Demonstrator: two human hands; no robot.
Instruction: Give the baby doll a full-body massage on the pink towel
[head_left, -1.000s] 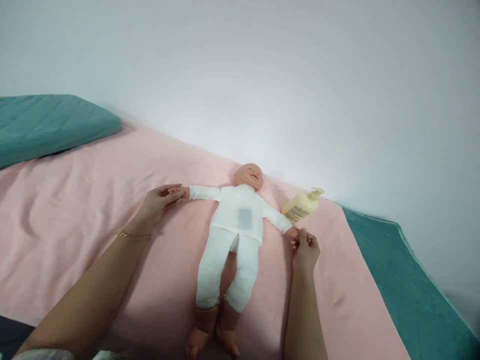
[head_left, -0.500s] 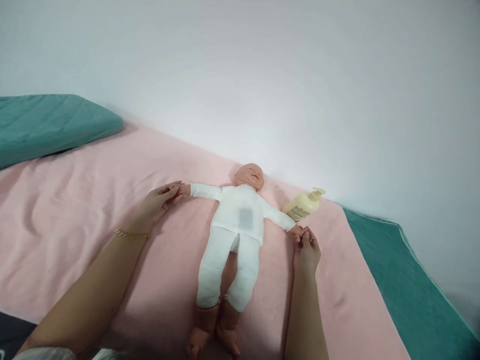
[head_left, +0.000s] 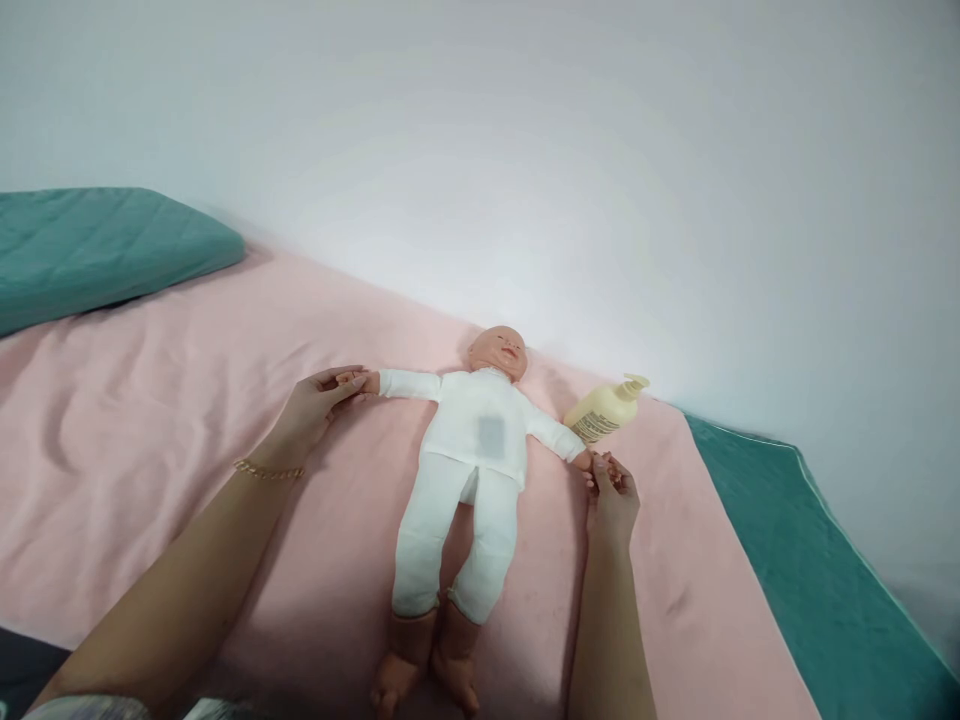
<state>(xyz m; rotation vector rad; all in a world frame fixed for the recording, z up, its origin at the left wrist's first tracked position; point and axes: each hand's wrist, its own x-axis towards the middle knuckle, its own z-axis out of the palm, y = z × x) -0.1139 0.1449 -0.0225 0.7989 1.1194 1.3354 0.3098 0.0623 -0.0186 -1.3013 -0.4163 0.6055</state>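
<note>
Because the left hand (head_left: 316, 408) and right hand (head_left: 616, 503) each pinch a hand of the doll (head_left: 469, 430), its arms seem held outward over the pink cloth (head_left: 337, 545).

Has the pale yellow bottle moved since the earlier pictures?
No. The bottle keeps its place on the pink sheet, its gap from the green cloth at right unchanged.

Got one doll (head_left: 457, 425), one pump bottle (head_left: 606, 404), one bracelet (head_left: 268, 471), one pink sheet (head_left: 705, 550) – plus two hands (head_left: 309, 405) (head_left: 618, 505), two green fabric pieces (head_left: 105, 245) (head_left: 814, 535)
</note>
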